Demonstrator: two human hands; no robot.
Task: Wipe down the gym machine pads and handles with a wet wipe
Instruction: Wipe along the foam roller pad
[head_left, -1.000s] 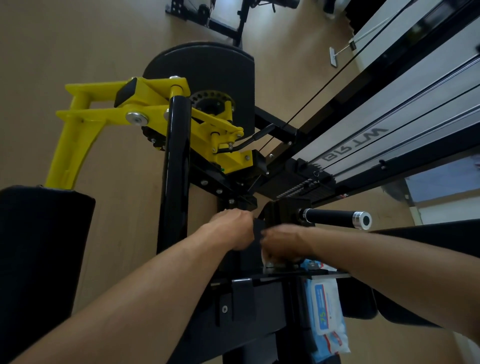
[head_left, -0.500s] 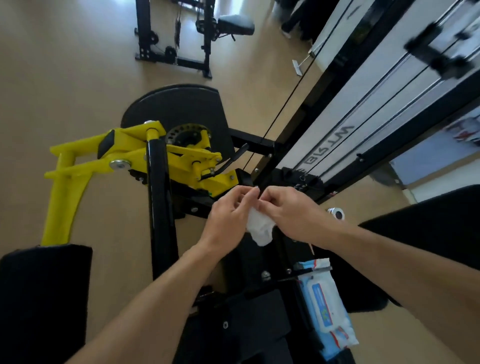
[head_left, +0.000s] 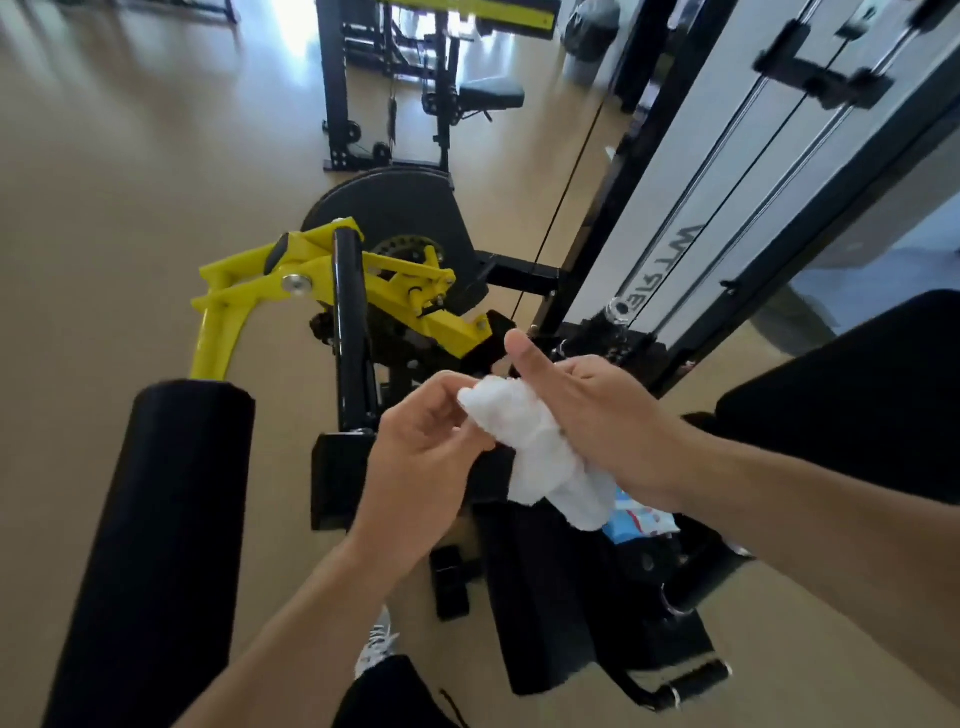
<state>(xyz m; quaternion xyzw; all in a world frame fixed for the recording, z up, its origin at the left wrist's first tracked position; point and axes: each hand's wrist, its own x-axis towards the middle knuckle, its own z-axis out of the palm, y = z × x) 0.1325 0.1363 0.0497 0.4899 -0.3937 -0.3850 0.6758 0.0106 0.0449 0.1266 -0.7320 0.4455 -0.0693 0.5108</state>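
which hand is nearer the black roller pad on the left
Left. The left hand is just right of the roller pad, pinching the wet wipe; the right hand is farther right.

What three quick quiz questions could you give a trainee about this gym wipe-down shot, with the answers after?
1. True or false: both hands hold the white wet wipe.
2. Which lies nearer the left hand: A, the black roller pad, or B, the grey weight-stack guard?
3. Fill in: the blue-and-white wipes pack peeks out below the ___ hand.

Key: 1 true, the left hand's fingers pinch it and the right hand grips it. 2 A. 3 right.
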